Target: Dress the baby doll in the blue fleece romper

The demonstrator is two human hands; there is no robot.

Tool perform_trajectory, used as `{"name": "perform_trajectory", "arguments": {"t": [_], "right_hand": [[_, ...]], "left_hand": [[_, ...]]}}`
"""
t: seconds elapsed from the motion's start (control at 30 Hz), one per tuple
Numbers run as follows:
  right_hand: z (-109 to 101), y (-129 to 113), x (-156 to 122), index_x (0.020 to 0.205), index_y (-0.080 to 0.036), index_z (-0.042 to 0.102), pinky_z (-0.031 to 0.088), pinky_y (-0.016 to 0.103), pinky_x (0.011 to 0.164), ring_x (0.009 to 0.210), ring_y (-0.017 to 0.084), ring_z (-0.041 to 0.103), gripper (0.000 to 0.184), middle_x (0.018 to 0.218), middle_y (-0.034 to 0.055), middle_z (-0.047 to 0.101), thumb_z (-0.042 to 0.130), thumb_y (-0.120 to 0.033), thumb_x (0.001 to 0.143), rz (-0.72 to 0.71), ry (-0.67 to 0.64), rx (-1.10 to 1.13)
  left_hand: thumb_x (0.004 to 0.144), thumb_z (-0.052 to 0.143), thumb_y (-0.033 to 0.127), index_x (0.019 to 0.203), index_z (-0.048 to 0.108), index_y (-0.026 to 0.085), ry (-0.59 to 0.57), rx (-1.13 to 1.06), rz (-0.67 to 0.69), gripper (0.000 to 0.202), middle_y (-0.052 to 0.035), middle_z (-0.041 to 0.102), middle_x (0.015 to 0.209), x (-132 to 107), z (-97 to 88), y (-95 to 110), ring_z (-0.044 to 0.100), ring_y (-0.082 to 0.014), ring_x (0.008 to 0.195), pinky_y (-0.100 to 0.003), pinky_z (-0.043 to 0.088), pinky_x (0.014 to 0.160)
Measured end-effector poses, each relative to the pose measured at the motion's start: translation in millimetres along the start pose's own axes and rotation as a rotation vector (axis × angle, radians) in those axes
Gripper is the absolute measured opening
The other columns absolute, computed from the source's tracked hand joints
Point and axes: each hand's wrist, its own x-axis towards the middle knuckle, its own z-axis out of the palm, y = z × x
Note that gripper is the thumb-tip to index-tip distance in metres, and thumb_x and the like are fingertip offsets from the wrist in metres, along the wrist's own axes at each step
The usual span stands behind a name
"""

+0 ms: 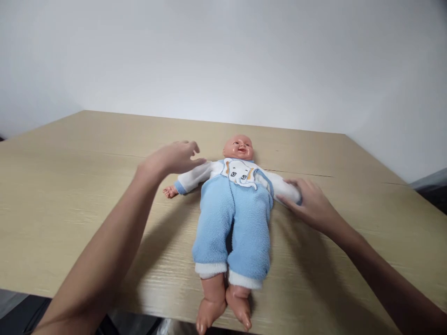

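Observation:
A baby doll (233, 218) lies face up on a light wooden table (70, 195), head away from me and bare feet over the near edge. It wears a light blue fleece overall with an elephant patch and white sleeves. My left hand (174, 157) hovers with fingers apart just above the doll's white sleeve on the left side, near its shoulder. My right hand (310, 202) is closed around the doll's other arm, covering the end of that white sleeve.
A plain white wall rises behind the table. The tabletop has a thin seam (296, 173) running across it behind the doll. Dark floor shows past the near left corner and at the far right edge.

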Motion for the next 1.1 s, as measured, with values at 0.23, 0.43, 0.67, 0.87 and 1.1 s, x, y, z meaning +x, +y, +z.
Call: {"name": "perform_trajectory", "arguments": {"t": [0.23, 0.43, 0.67, 0.87, 1.1], "right_hand": [[2, 45, -43, 0.13, -0.023, 0.068, 0.054, 0.056, 0.101, 0.118, 0.041, 0.07, 0.056, 0.126, 0.0177, 0.075, 0.071, -0.062, 0.09, 0.077, -0.017, 0.061], [-6, 21, -35, 0.13, -0.027, 0.068, 0.062, 0.05, 0.096, 0.107, 0.034, 0.077, 0.065, 0.121, 0.0112, 0.079, 0.088, -0.061, 0.079, 0.316, 0.115, 0.482], [9, -16, 25, 0.116, -0.026, 0.067, 0.063, 0.04, 0.101, 0.114, 0.026, 0.075, 0.057, 0.118, 0.0071, 0.077, 0.096, -0.052, 0.074, 0.206, 0.416, 0.987], [48, -49, 55, 0.108, -0.026, 0.066, 0.062, 0.037, 0.089, 0.095, 0.022, 0.071, 0.045, 0.103, 0.0033, 0.072, 0.092, -0.046, 0.077, 0.051, 0.386, 0.963], [46, -59, 30, 0.117, -0.029, 0.073, 0.057, 0.045, 0.099, 0.109, 0.027, 0.067, 0.019, 0.12, 0.0081, 0.065, 0.064, -0.038, 0.103, -0.263, 0.264, 0.711]], "left_hand": [[0.103, 0.063, 0.041, 0.127, 0.066, 0.014, 0.261, -0.023, 0.527, 0.036, -0.0219, 0.066, 0.133, 16, 72.0, 137, 0.053, -0.0399, 0.135, -0.052, 0.038, 0.116], [0.1, 0.065, 0.027, 0.117, 0.067, 0.019, 0.242, 0.011, 0.516, 0.019, -0.0152, 0.072, 0.12, 36, 113.1, 145, 0.061, -0.037, 0.122, -0.054, 0.044, 0.108], [0.101, 0.055, 0.019, 0.116, 0.063, 0.024, 0.305, -0.244, 0.735, 0.017, -0.0055, 0.074, 0.114, 19, 105.9, 143, 0.066, -0.0244, 0.106, -0.039, 0.05, 0.097], [0.091, 0.062, 0.02, 0.112, 0.058, 0.023, 0.456, -0.371, 0.803, 0.022, -0.004, 0.074, 0.107, 11, 108.7, 141, 0.068, -0.0212, 0.095, -0.035, 0.051, 0.09], [0.085, 0.065, 0.025, 0.1, 0.058, 0.023, 0.505, -0.401, 0.691, 0.017, -0.0037, 0.068, 0.092, 14, 107.9, 140, 0.063, -0.0224, 0.089, -0.035, 0.048, 0.085]]}}
